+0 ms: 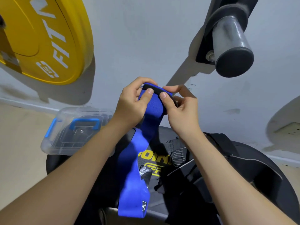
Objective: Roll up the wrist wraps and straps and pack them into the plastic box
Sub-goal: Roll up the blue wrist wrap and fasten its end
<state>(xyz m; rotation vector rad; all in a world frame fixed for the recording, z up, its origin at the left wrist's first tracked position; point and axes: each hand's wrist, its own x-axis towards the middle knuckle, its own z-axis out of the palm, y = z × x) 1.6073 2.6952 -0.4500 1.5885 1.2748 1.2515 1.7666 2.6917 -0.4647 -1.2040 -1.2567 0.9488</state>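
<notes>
The plastic box [65, 137], lid on, lies at the left. Just right of it, the left hand [131, 103] pinches the top end of the blue wrist wrap [129, 168]. The right hand [180, 108] pinches the same end. The long rest hangs below both grips, over black gear [203, 168].

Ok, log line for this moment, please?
step: starting roll | left hand: pinches blue wrist wrap top end | right hand: pinches same end | tail: hanging unrolled | plastic box: lid on
</notes>
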